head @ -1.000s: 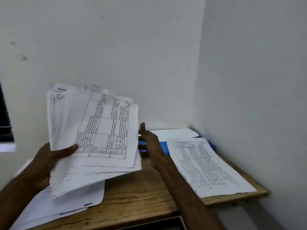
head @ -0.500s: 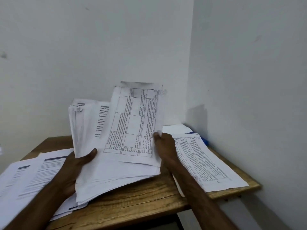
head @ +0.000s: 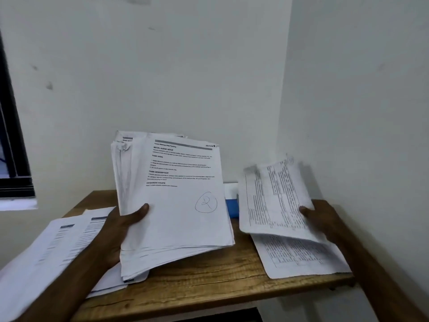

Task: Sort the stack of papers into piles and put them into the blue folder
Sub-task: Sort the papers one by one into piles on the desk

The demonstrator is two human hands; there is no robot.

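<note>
My left hand (head: 120, 228) grips a thick stack of papers (head: 176, 205) tilted up over the table; its top sheet has headed text and a circled handwritten 2. My right hand (head: 322, 221) pinches one sheet with a printed table (head: 271, 201) by its right edge, held just above a pile of similar table sheets (head: 299, 259) on the table's right side. A strip of the blue folder (head: 232, 208) shows between the stack and the held sheet, mostly hidden. Another pile of headed sheets (head: 58, 247) lies at the left.
The wooden table (head: 209, 282) stands in a corner, with white walls behind and to the right. A dark window frame (head: 14, 159) is at the far left. White paper (head: 229, 189) lies on the folder at the back. The left pile overhangs the table's edge.
My right hand has pulled the table sheet off the top of the stack and carried it right, over the right pile. The stack's top sheet is now the one with the circled 2.
</note>
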